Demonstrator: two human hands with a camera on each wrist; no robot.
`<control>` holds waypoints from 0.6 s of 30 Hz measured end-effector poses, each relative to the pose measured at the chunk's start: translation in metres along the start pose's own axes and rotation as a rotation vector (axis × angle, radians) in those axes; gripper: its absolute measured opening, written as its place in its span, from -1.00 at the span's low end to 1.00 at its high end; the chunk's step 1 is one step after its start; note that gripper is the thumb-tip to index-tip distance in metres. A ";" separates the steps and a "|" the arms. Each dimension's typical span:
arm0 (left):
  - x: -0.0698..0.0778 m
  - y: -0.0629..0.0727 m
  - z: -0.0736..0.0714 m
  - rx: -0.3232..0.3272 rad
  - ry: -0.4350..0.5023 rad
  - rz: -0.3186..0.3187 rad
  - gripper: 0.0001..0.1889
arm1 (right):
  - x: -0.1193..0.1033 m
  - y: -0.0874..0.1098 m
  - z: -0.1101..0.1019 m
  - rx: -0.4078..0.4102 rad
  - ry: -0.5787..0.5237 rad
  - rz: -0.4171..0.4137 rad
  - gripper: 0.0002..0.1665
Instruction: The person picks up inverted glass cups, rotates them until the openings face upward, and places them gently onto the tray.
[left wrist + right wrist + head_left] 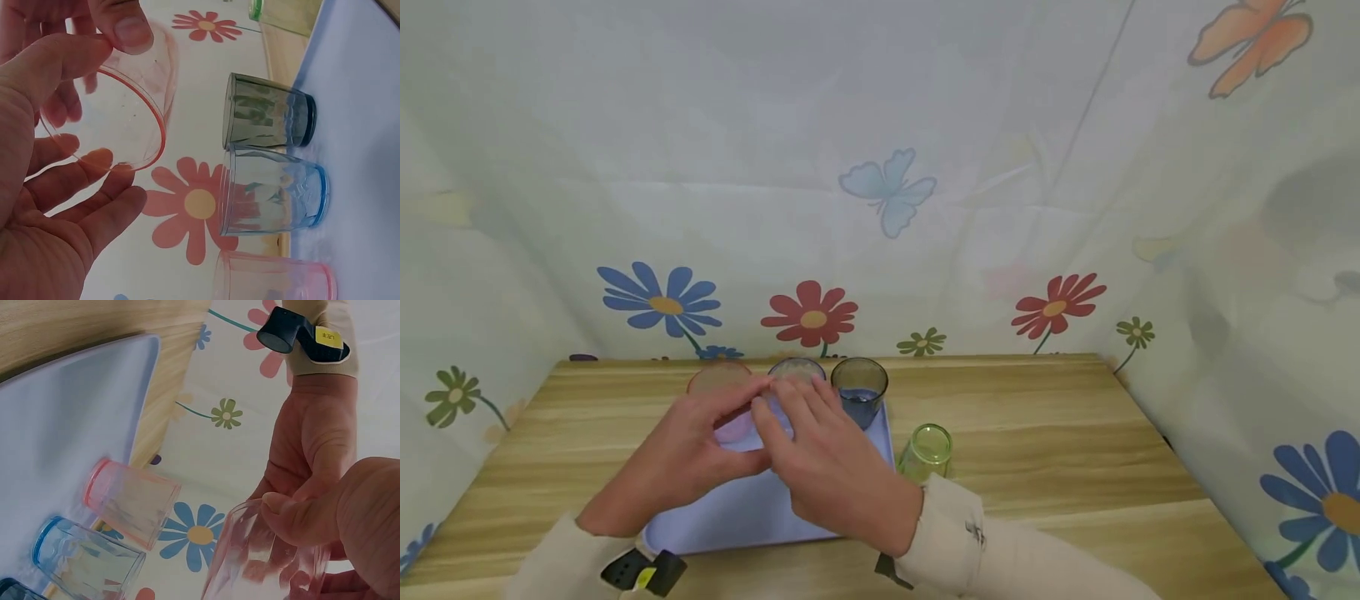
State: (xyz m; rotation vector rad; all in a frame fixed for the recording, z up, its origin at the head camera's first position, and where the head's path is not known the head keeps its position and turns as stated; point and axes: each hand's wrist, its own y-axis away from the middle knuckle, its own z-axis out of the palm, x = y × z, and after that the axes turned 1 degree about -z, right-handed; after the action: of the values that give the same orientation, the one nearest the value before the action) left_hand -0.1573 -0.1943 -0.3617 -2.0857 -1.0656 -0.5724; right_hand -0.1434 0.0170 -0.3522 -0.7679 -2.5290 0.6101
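Observation:
My left hand [681, 450] and right hand [835, 454] meet above the tray, together gripping a clear pinkish glass [159, 78] with a red rim. It is tilted, its mouth turned toward the left wrist camera. Left fingers and thumb curve round the rim end, while the right thumb and fingers grip the glass's side. From the head view this glass is hidden behind the hands. Along the far edge of the light blue tray [737, 525] stand a pink glass [128, 500], a blue-tinted glass [275, 194] and a dark grey glass [859, 396], side by side.
A green glass [925, 450] stands on the wooden table [1037, 450] right of the tray, close to the right forearm; its narrow end seems to be up. Printed curtains [760, 167] with flowers and butterflies enclose the back and sides.

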 end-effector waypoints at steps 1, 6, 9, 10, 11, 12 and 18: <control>0.000 0.000 0.001 0.001 0.019 0.003 -0.16 | 0.000 0.000 0.001 0.007 0.003 0.003 -0.32; -0.003 0.000 0.002 0.003 0.083 -0.007 -0.18 | 0.000 -0.001 0.002 0.050 0.011 0.007 -0.31; -0.003 0.001 0.001 -0.001 0.083 -0.028 -0.17 | 0.001 -0.001 0.002 0.085 0.004 0.002 -0.29; -0.003 0.001 0.001 -0.004 0.080 -0.034 -0.16 | 0.002 -0.001 0.002 0.094 0.000 -0.001 -0.28; -0.003 0.001 0.000 -0.006 0.079 -0.046 -0.16 | 0.002 -0.001 0.003 0.103 -0.001 -0.003 -0.28; -0.002 0.002 0.000 -0.007 0.086 -0.050 -0.16 | 0.003 -0.002 0.003 0.109 -0.004 -0.008 -0.28; 0.002 0.002 -0.002 -0.008 0.095 -0.098 -0.13 | 0.007 -0.001 0.000 0.114 -0.063 -0.010 -0.27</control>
State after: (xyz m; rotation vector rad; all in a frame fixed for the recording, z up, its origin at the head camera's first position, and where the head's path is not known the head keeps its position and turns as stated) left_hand -0.1550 -0.1954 -0.3597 -2.0003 -1.1164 -0.7180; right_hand -0.1494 0.0206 -0.3502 -0.7058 -2.5279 0.7792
